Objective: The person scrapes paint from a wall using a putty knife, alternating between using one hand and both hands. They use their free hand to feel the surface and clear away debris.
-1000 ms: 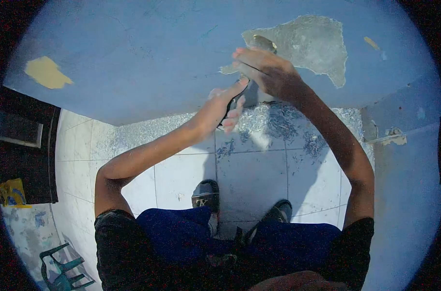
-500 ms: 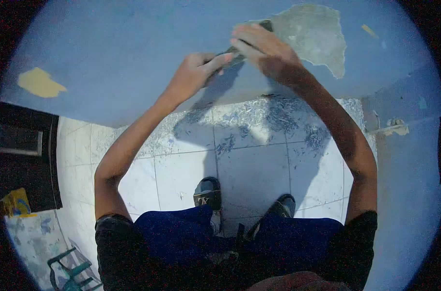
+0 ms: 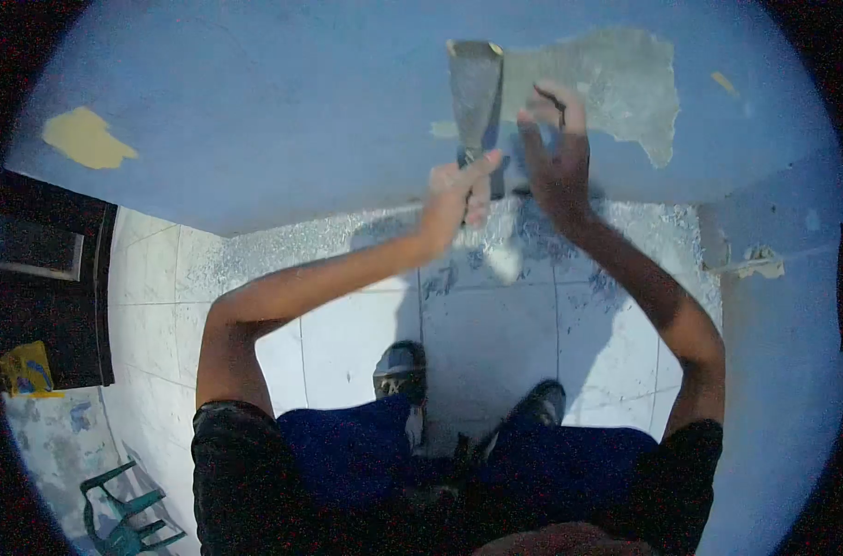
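My left hand [image 3: 454, 199] is closed round the handle of a paint scraper [image 3: 475, 93], whose wide metal blade points up against the blue wall [image 3: 282, 102]. Just right of the blade, my right hand [image 3: 564, 157] is raised with thumb and fingers apart, off the scraper. A dark line shows along its fingers; what it is I cannot make out. Behind this hand is a bare grey patch [image 3: 625, 88] with a ragged edge, where the blue paint is gone. The scraper's blade overlaps its left end.
Paint flakes [image 3: 291, 248] litter the white tiled floor [image 3: 486, 343] along the wall's foot. A yellowish patch [image 3: 88, 139] marks the wall at left. A dark door [image 3: 46, 278], a yellow bag-like item [image 3: 30, 366] and a green plastic chair [image 3: 129, 510] are at lower left.
My right hand has come off the scraper and opened. My left hand has moved right and down, and the scraper has turned from slanted to nearly upright.
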A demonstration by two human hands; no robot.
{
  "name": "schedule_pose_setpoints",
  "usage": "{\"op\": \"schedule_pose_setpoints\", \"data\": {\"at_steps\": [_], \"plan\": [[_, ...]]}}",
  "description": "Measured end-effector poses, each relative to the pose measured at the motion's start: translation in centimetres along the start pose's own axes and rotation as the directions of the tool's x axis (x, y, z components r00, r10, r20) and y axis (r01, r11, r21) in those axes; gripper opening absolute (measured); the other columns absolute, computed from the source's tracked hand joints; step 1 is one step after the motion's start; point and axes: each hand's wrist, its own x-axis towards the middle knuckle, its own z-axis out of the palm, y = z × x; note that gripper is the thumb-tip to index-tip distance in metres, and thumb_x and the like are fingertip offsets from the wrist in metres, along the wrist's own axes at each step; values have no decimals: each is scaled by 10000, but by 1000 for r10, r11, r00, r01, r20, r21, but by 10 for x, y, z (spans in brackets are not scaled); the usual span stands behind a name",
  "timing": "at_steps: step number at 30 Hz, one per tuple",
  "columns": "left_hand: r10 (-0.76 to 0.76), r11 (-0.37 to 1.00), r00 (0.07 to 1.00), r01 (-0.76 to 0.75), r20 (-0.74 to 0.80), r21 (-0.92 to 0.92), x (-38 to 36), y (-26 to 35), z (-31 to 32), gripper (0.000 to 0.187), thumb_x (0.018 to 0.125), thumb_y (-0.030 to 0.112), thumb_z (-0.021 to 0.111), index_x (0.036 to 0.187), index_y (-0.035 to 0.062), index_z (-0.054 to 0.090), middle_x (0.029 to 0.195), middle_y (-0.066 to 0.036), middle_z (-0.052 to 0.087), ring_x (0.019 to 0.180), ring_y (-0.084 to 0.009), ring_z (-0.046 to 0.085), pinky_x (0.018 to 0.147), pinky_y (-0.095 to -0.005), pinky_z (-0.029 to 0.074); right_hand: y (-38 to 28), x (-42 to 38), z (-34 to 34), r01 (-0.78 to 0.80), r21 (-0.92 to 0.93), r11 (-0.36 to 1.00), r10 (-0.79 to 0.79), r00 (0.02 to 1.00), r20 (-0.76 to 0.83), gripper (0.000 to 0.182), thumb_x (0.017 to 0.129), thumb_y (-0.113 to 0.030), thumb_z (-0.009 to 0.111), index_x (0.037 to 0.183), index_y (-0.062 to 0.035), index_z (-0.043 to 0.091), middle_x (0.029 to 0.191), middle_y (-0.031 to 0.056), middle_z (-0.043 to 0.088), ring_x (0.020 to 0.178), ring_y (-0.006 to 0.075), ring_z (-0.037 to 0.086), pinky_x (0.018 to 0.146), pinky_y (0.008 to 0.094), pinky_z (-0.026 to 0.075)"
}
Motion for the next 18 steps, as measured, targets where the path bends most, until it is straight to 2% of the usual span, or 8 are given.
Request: {"op": "schedule_pose_setpoints", "data": {"at_steps": [1, 2, 3, 6, 9, 12, 15, 18], "plan": [[20, 999, 999, -19, 38, -32, 6, 0, 5, 383, 857, 380, 575, 614, 157, 380, 500, 52, 341, 392, -70, 328, 375, -234, 281, -1, 6, -2, -253, 167, 953, 236, 965, 117, 385, 856, -336, 570, 1089, -31, 544, 1119, 166, 546, 989, 231, 545, 839, 359, 438], [25, 997, 997, -21, 69, -68, 8, -5, 10, 370, 862, 374, 560, 619, 159, 383, 502, 53, 343, 394, -73, 333, 376, -238, 279, -4, 7, -5, -514, 284, 809, 445, 852, 275, 406, 866, -372, 553, 1069, -21, 551, 1060, 154, 573, 943, 214, 562, 795, 345, 460], [24, 994, 995, -13, 100, -105, 7, -11, 16, 358, 868, 367, 545, 623, 161, 386, 503, 53, 344, 396, -76, 338, 376, -242, 276, -7, 7, -8, -741, 339, 579, 593, 668, 449, 434, 876, -408, 536, 1049, -11, 557, 1002, 141, 600, 896, 196, 580, 751, 332, 482], [-218, 934, 969, 241, 112, -264, 28, -34, 31, 316, 875, 350, 489, 638, 159, 408, 510, 45, 366, 397, -97, 347, 388, -259, 281, -28, 19, -15, -808, 318, 495, 595, 582, 554, 477, 897, -463, 468, 1016, -7, 540, 837, 94, 611, 787, 165, 594, 725, 307, 480], [-277, 921, 953, 300, 124, -249, 33, -32, 46, 291, 875, 359, 466, 667, 157, 439, 519, 37, 393, 416, -113, 366, 403, -270, 290, -15, 16, -10, -863, 286, 416, 636, 501, 588, 506, 878, -494, 485, 959, -1, 567, 743, 77, 618, 620, 150, 599, 534, 270, 488], [-158, 964, 947, 209, 279, -166, 40, -33, 41, 273, 877, 362, 446, 699, 154, 458, 521, 25, 401, 444, -119, 384, 425, -274, 312, -4, 25, -14, -792, 223, 569, 561, 571, 600, 523, 875, -511, 479, 893, 0, 586, 723, 87, 620, 579, 151, 592, 521, 277, 476], [-209, 932, 937, 278, 281, -233, 37, -19, 48, 312, 883, 413, 448, 719, 149, 464, 515, 10, 395, 472, -122, 403, 436, -282, 322, -21, 33, -10, -732, 235, 640, 533, 643, 549, 505, 882, -510, 473, 820, -18, 562, 620, 54, 544, 538, 128, 540, 503, 257, 432], [-143, 978, 942, 182, 302, -103, 45, -36, 39, 398, 891, 490, 419, 705, 140, 457, 519, -2, 395, 484, -144, 416, 442, -301, 333, 9, 17, 4, -752, 147, 643, 625, 626, 467, 521, 870, -530, 479, 773, -23, 550, 588, 46, 522, 484, 117, 510, 447, 254, 395]]}}
